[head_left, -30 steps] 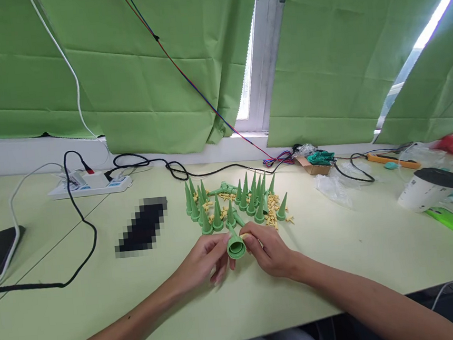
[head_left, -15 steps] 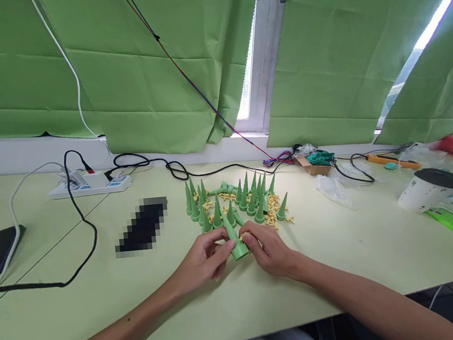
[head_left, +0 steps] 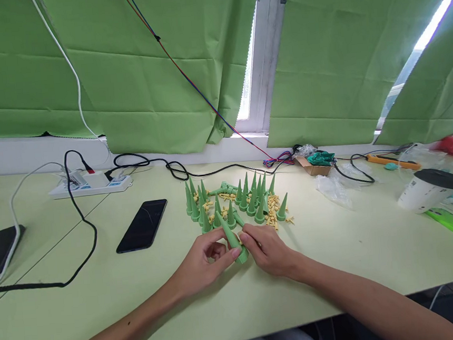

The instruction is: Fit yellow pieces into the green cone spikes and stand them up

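Observation:
My left hand point(head_left: 205, 256) is closed around a green cone point(head_left: 230, 234), its pointed tip leaning up and to the left and its wide base toward me. My right hand point(head_left: 268, 248) pinches at the cone's right side, near the base. A bit of a small yellow piece shows between those fingertips; most of it is hidden. Just beyond my hands, several green cones point(head_left: 261, 212) stand upright on the table. Loose small yellow pieces point(head_left: 272, 219) lie scattered among them.
To the left lie a black phone point(head_left: 142, 226) and a white power strip point(head_left: 93, 187) with black and white cables. A lidded paper cup point(head_left: 427, 192), plastic bags point(head_left: 333, 189) and a small cardboard box point(head_left: 314, 167) are on the right. Green curtains point(head_left: 156, 91) hang behind.
The cone in my left hand has tilted a little more to the left, and my left thumb has shifted toward its base. My right hand has barely moved.

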Motion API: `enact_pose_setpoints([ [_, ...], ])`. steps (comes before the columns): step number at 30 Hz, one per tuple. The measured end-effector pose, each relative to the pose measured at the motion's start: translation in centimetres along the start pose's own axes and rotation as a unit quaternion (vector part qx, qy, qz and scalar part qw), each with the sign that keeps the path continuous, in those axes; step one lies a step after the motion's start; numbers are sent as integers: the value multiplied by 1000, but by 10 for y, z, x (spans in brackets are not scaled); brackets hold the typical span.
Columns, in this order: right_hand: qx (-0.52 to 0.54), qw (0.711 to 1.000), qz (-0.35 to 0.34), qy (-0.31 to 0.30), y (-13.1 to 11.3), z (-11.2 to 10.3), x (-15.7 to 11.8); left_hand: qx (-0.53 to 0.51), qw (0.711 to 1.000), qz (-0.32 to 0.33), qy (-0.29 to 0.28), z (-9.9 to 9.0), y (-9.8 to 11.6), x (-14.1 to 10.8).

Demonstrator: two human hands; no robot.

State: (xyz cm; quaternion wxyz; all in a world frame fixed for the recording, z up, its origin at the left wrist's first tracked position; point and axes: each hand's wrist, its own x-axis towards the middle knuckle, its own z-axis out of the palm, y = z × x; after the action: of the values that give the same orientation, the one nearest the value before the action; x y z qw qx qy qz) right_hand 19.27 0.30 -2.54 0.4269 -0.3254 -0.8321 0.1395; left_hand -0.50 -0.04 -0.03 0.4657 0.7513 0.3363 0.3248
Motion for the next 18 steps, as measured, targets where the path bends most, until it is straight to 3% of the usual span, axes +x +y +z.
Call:
enact_pose_setpoints([
  [18,7,999,13,-41,-1,-1,0,41,999,14,4,0,-6,-2],
])
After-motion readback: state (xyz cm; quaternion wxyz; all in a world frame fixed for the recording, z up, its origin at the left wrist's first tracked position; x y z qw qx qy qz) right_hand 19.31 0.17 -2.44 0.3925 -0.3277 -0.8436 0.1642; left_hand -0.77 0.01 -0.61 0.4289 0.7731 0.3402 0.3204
